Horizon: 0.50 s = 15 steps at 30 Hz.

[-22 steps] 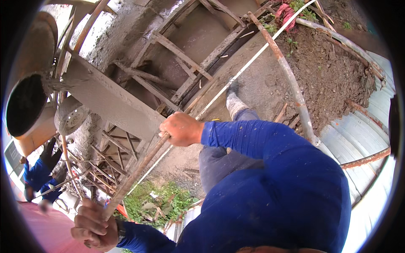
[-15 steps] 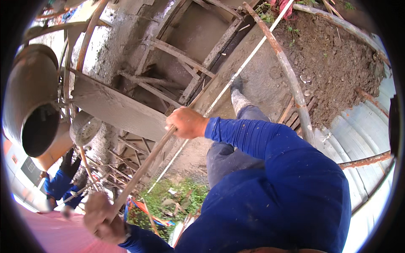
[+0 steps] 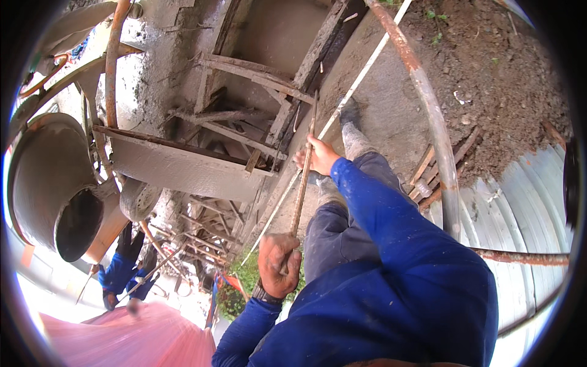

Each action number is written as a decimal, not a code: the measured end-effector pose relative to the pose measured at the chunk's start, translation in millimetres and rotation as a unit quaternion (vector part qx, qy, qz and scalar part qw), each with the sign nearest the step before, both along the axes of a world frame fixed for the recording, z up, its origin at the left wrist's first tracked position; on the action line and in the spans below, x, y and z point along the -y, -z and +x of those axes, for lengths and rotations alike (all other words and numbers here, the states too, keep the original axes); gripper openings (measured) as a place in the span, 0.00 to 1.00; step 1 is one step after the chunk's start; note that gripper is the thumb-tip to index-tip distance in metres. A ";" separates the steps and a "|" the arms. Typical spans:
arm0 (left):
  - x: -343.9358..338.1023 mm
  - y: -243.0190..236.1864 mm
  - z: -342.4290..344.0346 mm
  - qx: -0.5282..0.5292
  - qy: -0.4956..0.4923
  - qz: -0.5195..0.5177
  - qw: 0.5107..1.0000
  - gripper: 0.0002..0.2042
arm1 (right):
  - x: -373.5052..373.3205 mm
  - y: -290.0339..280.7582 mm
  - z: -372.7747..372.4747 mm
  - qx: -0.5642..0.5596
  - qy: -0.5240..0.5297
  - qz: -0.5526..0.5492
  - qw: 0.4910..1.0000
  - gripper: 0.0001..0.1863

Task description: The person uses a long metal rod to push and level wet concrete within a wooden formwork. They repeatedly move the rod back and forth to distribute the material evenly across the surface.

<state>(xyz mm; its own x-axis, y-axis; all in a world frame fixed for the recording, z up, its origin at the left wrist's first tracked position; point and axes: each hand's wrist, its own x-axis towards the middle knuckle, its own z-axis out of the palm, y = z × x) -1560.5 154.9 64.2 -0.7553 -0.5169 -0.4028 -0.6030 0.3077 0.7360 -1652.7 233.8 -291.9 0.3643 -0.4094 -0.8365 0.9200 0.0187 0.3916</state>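
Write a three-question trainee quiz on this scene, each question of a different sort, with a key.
1. True or false: both hands grip the same long wooden handle.
2. Which hand sits lower in the picture, nearer the person's body? A) left hand B) right hand C) neither, they touch.
3. Fill in: the open-mouthed drum at the left edge belongs to a concrete ____.

Key: 1 true. 2 A. 3 mixer.
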 end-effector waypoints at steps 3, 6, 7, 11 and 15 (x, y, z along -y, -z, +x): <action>21.7 -23.5 -1.1 0.122 0.074 0.141 0.980 0.23 | 16.8 58.1 49.1 -0.082 -0.022 0.107 0.991 0.06; 54.0 -32.1 -14.3 0.255 0.118 0.246 0.927 0.40 | 19.9 63.1 63.3 -0.116 -0.088 0.131 0.981 0.11; 50.0 -23.5 -18.6 0.307 0.166 0.196 0.916 0.38 | 22.6 66.2 65.4 -0.115 -0.097 0.153 0.977 0.12; 16.0 49.2 17.6 0.461 0.160 0.160 0.858 0.31 | 26.6 78.0 75.0 -0.086 -0.082 0.139 0.983 0.09; -9.3 75.3 22.7 0.392 0.151 0.128 0.898 0.24 | 18.3 120.0 60.8 -0.033 -0.053 0.150 0.987 0.06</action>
<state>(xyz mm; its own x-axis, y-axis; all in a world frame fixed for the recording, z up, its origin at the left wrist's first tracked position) -1537.8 164.2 -11.1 -0.2778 -0.1509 -0.9487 -0.8843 0.4260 0.1912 -1592.0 215.5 -411.9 0.3330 -0.1025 -0.9373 0.9425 0.0078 0.3340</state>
